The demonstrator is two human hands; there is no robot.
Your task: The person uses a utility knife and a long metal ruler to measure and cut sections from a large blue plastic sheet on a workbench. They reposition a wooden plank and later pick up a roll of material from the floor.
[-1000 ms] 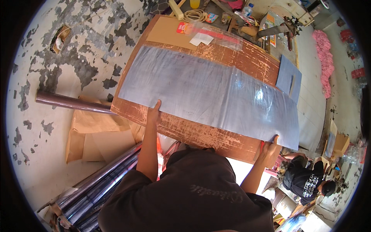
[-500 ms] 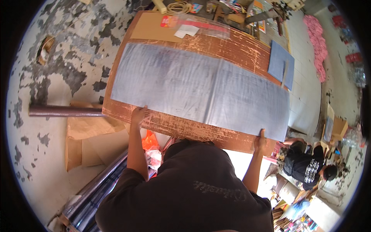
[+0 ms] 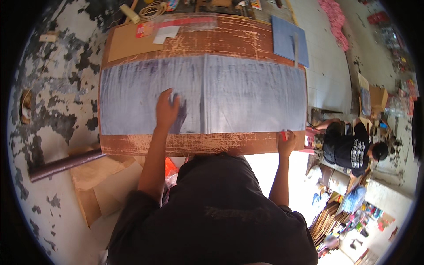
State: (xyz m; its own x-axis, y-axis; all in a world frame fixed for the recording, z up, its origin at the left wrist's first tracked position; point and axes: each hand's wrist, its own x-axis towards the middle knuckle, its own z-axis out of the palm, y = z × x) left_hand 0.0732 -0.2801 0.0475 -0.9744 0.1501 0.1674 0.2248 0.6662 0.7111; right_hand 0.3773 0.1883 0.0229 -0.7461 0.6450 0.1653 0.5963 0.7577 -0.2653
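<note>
A long grey-blue sheet (image 3: 150,101) with a crease near its middle lies flat across a worn reddish-brown board (image 3: 198,145). Over the left half of the sheet is my left hand (image 3: 168,112), its fingers apart and a dark shadow beside it; whether it touches the surface I cannot tell. My right hand (image 3: 288,143) is closed at the board's near right edge, just below the sheet. Between its fingers a small red object (image 3: 283,136) shows, too small to make out its kind.
Brown cardboard (image 3: 132,42), white paper (image 3: 166,34) and a clear plastic strip with a red band lie on the board's far side. A blue-grey panel (image 3: 285,39) sits at the far right corner. To the right, another person (image 3: 351,148) bends over. A dark roll (image 3: 66,165) leans at left.
My left hand has moved from the sheet's near edge to above it. A red object now shows in my right hand. The view has turned, so the sheet looks level.
</note>
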